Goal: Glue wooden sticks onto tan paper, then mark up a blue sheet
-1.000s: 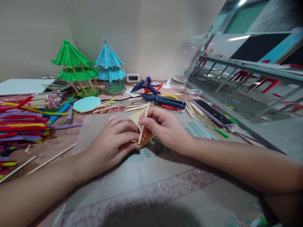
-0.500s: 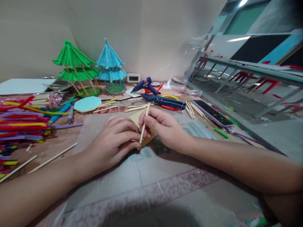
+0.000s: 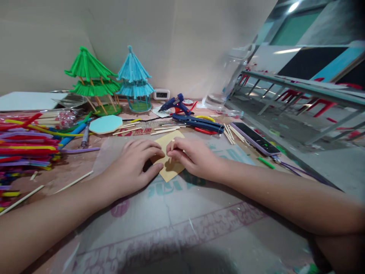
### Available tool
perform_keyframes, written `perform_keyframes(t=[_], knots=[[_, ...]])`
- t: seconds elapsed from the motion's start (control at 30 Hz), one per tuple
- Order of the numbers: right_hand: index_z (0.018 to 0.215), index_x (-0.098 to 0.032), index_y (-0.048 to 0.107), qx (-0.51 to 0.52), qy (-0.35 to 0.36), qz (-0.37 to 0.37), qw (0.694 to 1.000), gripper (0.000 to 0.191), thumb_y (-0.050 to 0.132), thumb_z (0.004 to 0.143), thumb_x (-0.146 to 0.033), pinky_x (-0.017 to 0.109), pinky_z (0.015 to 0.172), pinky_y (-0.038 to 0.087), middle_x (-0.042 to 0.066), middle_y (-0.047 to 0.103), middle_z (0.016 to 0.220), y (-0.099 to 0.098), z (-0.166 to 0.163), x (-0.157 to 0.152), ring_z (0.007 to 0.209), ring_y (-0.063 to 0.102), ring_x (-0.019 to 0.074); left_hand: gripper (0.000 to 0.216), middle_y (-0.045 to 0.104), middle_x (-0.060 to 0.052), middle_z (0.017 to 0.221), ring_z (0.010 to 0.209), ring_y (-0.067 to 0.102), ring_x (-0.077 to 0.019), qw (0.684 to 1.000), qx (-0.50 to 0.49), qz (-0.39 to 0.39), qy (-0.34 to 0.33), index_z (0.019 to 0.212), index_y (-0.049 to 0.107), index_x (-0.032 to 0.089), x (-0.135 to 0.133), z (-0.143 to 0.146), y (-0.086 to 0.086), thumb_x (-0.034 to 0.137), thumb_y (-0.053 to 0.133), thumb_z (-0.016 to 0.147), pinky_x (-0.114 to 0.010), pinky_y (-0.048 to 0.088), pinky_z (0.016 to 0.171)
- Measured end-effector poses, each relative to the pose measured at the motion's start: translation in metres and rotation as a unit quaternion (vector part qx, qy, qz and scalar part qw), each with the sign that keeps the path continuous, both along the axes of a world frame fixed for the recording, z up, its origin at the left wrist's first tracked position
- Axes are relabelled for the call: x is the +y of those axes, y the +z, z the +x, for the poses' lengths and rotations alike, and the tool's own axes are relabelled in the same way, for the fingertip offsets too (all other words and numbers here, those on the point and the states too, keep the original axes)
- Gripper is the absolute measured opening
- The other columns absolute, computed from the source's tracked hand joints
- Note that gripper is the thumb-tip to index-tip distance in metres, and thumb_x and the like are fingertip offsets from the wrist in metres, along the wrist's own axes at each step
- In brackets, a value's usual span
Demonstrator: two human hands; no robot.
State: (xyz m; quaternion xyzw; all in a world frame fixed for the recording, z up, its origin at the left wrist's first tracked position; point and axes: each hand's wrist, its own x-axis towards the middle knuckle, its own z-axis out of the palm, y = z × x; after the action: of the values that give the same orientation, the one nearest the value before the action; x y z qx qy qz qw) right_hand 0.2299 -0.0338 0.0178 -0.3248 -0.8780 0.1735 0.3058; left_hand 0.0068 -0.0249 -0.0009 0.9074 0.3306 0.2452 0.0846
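A tan flat piece point(image 3: 168, 171) lies on the clear plastic sheet in the middle of the table. My left hand point(image 3: 132, 165) rests on its left edge with the fingers stretched flat, pressing it down. My right hand point(image 3: 192, 158) pinches a short wooden stick point(image 3: 172, 146), which stands nearly upright with its lower end on the tan piece. Both hands touch over the piece.
A green pagoda model point(image 3: 91, 82) and a blue one point(image 3: 135, 82) stand at the back. A blue glue gun point(image 3: 176, 104), blue pliers point(image 3: 199, 122), loose sticks point(image 3: 162, 130), a phone point(image 3: 253, 139) and a light-blue octagon point(image 3: 105, 124) lie behind my hands. Coloured pipe cleaners point(image 3: 25, 146) are piled at left.
The stick in my right hand has swung from leaning to nearly upright and shows shorter. The tan piece now lies flat and more exposed, and my left fingers have flattened on it.
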Motion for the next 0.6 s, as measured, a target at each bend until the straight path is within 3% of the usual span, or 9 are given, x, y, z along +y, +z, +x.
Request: perform_keyframes(t=[0.17,0.27,0.33,0.47,0.6], knots=[[0.093,-0.020,0.054,-0.096,0.037,0.047,0.994,0.014,0.043,0.100,-0.019,0.028,0.070,0.043,0.005,0.068,0.085,0.002,-0.001,0.000,0.076,0.061,0.0174,0.024,0.067,-0.007,0.119,0.114,0.059,-0.0270,1.000,0.011,-0.024,-0.002,0.103,0.067,0.020,-0.001,0.000,-0.001,0.039,0.053,0.098,-0.047,0.044,0.099],[0.093,-0.019,0.055,-0.148,-0.007,0.067,0.987,0.013,0.043,0.098,-0.016,0.030,0.071,0.043,0.007,0.068,0.087,0.004,0.001,0.008,0.079,0.061,0.0195,0.024,0.067,-0.008,0.119,0.115,0.059,-0.0281,1.000,0.017,-0.024,0.008,0.103,0.067,0.020,-0.001,0.000,-0.002,0.039,0.054,0.096,-0.049,0.043,0.100],[0.092,-0.019,0.054,-0.150,-0.039,0.064,0.986,0.012,0.043,0.097,-0.017,0.030,0.070,0.042,0.007,0.068,0.086,0.004,0.002,0.013,0.077,0.060,0.0199,0.024,0.067,-0.008,0.119,0.115,0.059,-0.0287,0.999,0.016,-0.023,0.015,0.103,0.067,0.020,-0.001,0.000,-0.003,0.040,0.055,0.096,-0.050,0.043,0.100],[0.093,-0.019,0.053,-0.132,0.009,0.025,0.991,0.014,0.041,0.098,-0.018,0.028,0.070,0.043,0.007,0.068,0.087,0.004,0.001,0.014,0.077,0.060,0.0185,0.024,0.067,-0.007,0.118,0.114,0.060,-0.0278,1.000,0.013,-0.023,0.007,0.102,0.067,0.020,0.000,0.001,-0.004,0.039,0.053,0.097,-0.050,0.044,0.100],[0.090,-0.020,0.053,-0.133,-0.041,0.044,0.989,0.014,0.041,0.097,-0.017,0.029,0.069,0.041,0.006,0.067,0.084,0.002,0.003,0.014,0.076,0.058,0.0189,0.024,0.067,-0.007,0.120,0.115,0.059,-0.0284,1.000,0.012,-0.015,0.015,0.103,0.067,0.020,0.000,0.000,-0.004,0.039,0.055,0.096,-0.051,0.043,0.101]])
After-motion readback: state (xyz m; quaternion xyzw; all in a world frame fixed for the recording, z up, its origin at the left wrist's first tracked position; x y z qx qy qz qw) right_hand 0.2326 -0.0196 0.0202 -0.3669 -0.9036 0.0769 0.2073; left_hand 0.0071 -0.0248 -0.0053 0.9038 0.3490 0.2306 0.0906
